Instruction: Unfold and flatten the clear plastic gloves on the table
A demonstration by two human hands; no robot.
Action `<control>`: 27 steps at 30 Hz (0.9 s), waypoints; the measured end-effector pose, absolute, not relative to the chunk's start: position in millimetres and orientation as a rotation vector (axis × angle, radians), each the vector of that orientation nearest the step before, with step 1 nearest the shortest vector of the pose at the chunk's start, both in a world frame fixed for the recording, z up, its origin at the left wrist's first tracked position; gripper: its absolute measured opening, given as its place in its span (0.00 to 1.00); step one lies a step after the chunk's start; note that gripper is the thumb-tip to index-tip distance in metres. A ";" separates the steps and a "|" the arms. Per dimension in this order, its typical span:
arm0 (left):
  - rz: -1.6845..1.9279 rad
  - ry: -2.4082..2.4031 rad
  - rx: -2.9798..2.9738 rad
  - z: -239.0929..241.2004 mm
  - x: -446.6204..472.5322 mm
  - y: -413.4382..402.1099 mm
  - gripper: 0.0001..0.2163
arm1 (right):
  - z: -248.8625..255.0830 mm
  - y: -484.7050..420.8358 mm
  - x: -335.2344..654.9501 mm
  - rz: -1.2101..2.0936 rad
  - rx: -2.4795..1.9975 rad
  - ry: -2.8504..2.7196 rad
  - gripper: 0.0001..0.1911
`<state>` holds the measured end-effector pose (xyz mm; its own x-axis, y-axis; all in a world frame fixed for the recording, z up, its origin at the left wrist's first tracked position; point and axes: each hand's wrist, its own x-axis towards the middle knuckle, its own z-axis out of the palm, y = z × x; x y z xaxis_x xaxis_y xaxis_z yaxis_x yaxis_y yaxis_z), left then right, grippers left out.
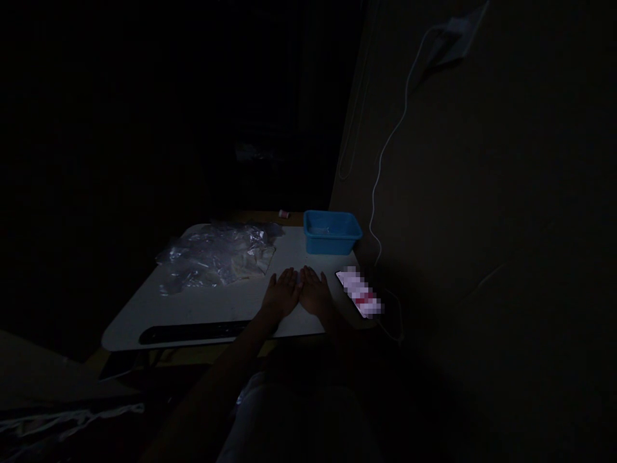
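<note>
Side by side on the white tabletop point(294, 325) rest my left hand point(282, 294) and my right hand point(314, 292). Both lie flat with the fingers stretched forward, backs up, holding nothing. Their index-finger sides appear to touch or nearly touch. Beyond them to the left spreads a crumpled clear plastic bag point(212, 254), with something pale in or under its right part that I cannot make out. A blue plastic basin point(332, 243) stands at the back right, with a small pale item inside. Right of my right hand lies a lit phone point(357, 292), its screen blurred.
The room is very dark. A white cable point(378, 173) runs from a wall outlet point(457, 35) down toward the phone. The wall point(482, 193) borders the table's right side. Behind the table sits a small pink and white object point(284, 214). A black slot point(193, 332) lines the front edge.
</note>
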<state>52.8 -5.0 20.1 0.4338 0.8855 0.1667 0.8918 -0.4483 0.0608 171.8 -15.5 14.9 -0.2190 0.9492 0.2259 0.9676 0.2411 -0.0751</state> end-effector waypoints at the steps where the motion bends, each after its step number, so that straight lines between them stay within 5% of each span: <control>1: -0.270 -1.632 -2.625 19.9 52.9 -5.0 0.24 | 14.6 -15.2 171.7 -0.119 -1.802 -2.287 0.27; 27: -0.295 -1.698 -2.587 17.7 54.9 -4.4 0.24 | 15.6 -13.8 169.5 -0.046 -1.852 -2.225 0.26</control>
